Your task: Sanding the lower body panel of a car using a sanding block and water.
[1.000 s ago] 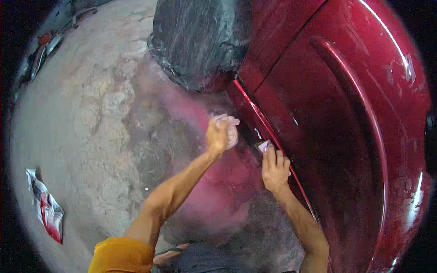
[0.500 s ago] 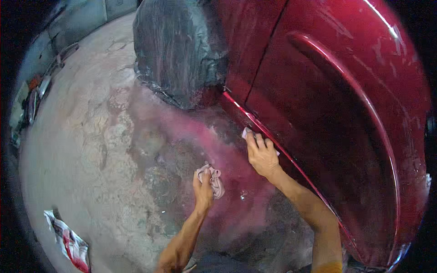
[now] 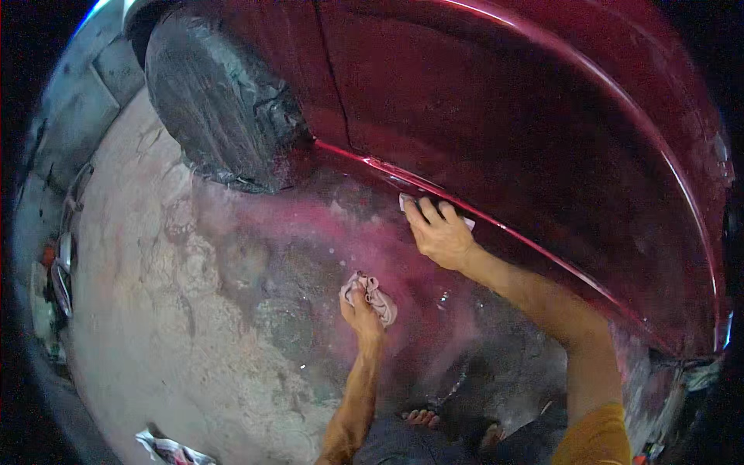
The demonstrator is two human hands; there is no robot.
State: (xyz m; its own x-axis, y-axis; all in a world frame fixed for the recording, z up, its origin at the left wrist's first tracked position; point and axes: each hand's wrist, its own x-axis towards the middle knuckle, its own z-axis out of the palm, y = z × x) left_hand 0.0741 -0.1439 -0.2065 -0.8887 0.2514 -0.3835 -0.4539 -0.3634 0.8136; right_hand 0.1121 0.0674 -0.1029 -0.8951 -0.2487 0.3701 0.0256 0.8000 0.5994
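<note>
A crumpled pale pink cloth (image 3: 381, 302) is bunched in my left hand (image 3: 359, 311), which hangs above the pink-stained floor. My right hand (image 3: 444, 237) presses a pale, thin, flat piece (image 3: 469, 222) against the lower side of the dark red car body (image 3: 496, 101), just below its shiny sill edge (image 3: 415, 180). Only the ends of that piece show past my fingers, so I cannot make out whether it is paper or cloth.
A wheel under black plastic sheeting (image 3: 217, 108) stands at the far left of the car. Rough concrete floor (image 3: 132, 310) spreads to the left, with a crumpled printed sheet (image 3: 170, 449) near the bottom. Assorted items (image 3: 58, 279) lie along the left wall. Bare toes (image 3: 423, 417) show below me.
The view has turned, so the car's edge lies flatter and the wheel sits farther left. Both hands keep hold of their pieces; my right hand remains at the sill.
</note>
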